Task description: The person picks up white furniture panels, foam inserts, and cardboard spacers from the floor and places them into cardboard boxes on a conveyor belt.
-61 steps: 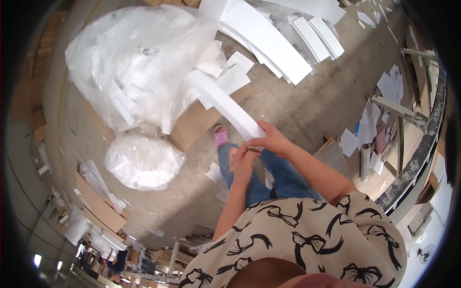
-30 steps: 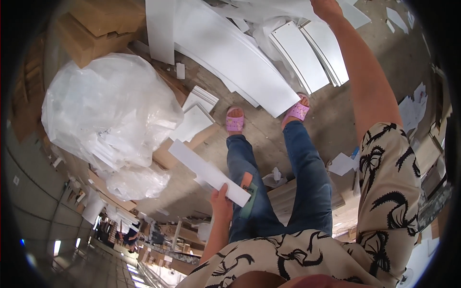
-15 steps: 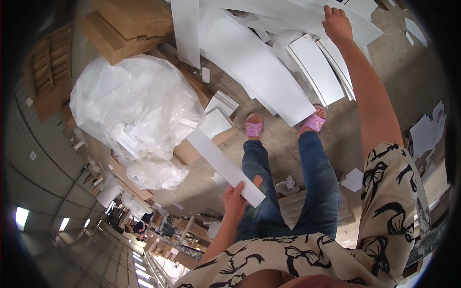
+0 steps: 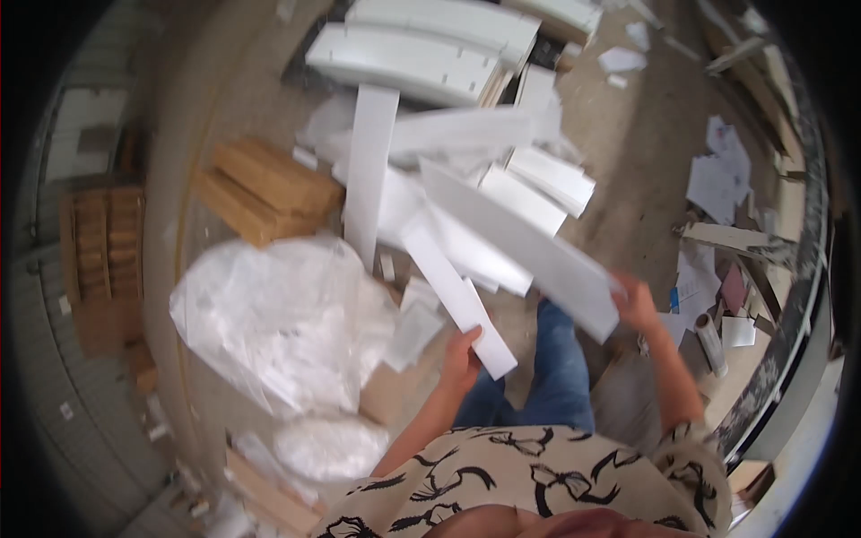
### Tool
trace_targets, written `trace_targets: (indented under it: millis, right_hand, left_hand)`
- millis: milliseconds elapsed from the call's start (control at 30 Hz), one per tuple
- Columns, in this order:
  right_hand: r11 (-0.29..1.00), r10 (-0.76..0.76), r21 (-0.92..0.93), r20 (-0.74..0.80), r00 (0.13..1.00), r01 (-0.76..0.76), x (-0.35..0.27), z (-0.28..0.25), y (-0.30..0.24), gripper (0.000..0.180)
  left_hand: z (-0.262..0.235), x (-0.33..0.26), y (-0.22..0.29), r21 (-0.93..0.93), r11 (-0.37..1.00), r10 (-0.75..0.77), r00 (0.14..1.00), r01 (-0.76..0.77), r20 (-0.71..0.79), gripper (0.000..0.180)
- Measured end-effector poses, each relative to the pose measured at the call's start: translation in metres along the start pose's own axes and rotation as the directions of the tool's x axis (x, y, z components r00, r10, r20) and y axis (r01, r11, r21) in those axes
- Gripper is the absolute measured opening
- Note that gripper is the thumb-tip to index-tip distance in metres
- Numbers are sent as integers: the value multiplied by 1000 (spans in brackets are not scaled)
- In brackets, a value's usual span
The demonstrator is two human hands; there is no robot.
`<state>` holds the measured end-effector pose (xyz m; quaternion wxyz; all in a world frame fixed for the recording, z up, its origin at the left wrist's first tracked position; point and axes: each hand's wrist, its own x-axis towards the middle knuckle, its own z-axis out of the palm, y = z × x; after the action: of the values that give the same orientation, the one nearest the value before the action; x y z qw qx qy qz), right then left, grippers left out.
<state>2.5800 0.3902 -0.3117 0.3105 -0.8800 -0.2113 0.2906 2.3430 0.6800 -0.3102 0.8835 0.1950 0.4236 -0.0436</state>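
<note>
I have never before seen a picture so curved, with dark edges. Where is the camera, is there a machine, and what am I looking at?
There is no machine: these are a person's two bare hands. The camera, the left of two, is worn on the person's head and looks down. Its very wide lens bends straight edges.

The left hand holds a narrow white strip close to its near end. The right hand holds the near end of a wider white panel; it is a little blurred.

Around them on the floor lie brown cardboard boxes, a large clear plastic bag with white material inside, and stacked white boards.
</note>
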Motion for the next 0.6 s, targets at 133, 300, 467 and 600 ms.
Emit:
trace_targets:
  millis: [133, 300, 467, 600]
  right_hand:
    - [726, 376, 623, -6, 927, -290, -197, -30, -81, 33]
    - [507, 583, 838, -159, 797, -203, -380, -36, -153, 33]
    - [641, 640, 695, -250, 727, -325, -525, -22, -198, 34]
    - [725, 689, 511, -553, 469, -462, -631, 35, -209, 42]
  left_hand:
    - [16, -8, 2, 196, 933, -318, 947, 302, 54, 45]
    - [118, -61, -16, 274, 881, -454, 855, 387, 250, 44]
    - [201, -139, -54, 508, 827, -491, 749, 240, 445, 50]
    - [237, -244, -162, 671, 731, -602, 581, 126, 547, 55]
